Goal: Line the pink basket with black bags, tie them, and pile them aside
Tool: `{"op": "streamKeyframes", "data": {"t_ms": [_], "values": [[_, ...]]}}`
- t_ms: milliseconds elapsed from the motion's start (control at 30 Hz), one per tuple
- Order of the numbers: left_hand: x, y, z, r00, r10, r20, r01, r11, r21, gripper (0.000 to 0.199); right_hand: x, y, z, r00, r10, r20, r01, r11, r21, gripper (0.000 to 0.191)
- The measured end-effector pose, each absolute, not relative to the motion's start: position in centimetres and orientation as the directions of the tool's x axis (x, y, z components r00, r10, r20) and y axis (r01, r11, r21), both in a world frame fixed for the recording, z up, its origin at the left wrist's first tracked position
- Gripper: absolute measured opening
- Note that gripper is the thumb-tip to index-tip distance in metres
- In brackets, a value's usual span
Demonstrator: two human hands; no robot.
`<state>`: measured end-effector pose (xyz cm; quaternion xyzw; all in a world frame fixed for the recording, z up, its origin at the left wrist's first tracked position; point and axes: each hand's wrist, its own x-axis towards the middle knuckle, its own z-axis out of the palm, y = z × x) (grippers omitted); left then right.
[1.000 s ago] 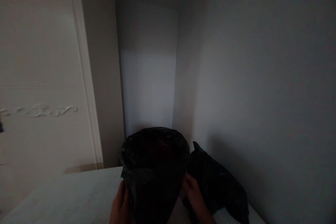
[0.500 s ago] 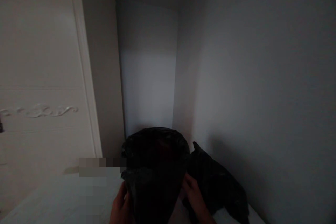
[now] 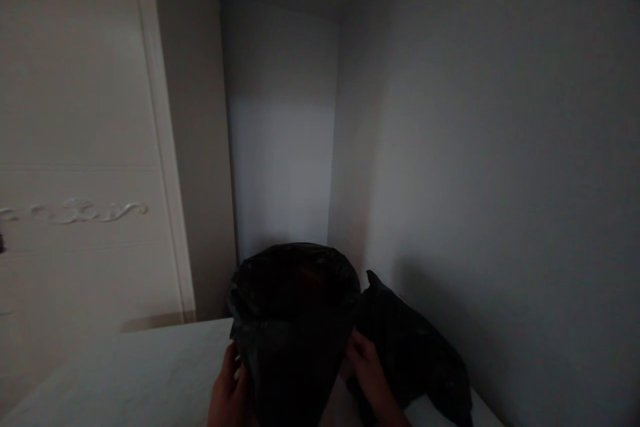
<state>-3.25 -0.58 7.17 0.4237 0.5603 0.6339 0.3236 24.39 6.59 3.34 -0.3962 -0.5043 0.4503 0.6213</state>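
The bent fingers of my left hand [image 3: 230, 388] and my right hand [image 3: 367, 373] lie against opposite sides of the tapering black plastic bag with a wide round mouth [image 3: 297, 353], though it is too dark to tell whether they pinch it. The bag is upright between my hands at the flat whitish surface [image 3: 150, 367], and a crumpled black plastic bundle [image 3: 415, 350] lies just right of it, near the plain grey wall [image 3: 500, 180]
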Motion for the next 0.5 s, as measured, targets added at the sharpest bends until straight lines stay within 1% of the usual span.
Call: {"op": "streamKeyframes", "data": {"t_ms": [100, 267, 400, 500], "values": [[-3.5, -0.6, 7.1, -0.421, 0.893, 0.159, 0.025, -0.164, 0.986, 0.07, 24.5, 6.7, 3.3, 0.075, 0.962, 0.262, -0.153, 0.271, -0.951, 0.057], [-4.2, -0.2, 6.5, -0.449, 0.871, 0.202, 0.074, -0.189, 0.979, 0.065, 24.9, 7.2, 3.2, 0.081, 0.954, 0.288, -0.106, 0.296, -0.949, 0.058], [-4.5, 0.3, 6.3, -0.488, 0.819, 0.301, 0.168, -0.25, 0.954, 0.065, 25.3, 7.1, 3.6, 0.124, 0.952, 0.278, -0.105, 0.292, -0.951, 0.058], [-4.8, 0.5, 6.2, -0.555, 0.741, 0.378, 0.219, -0.309, 0.926, 0.061, 25.5, 6.8, 4.2, 0.178, 0.956, 0.232, -0.19, 0.265, -0.945, 0.056]]}}
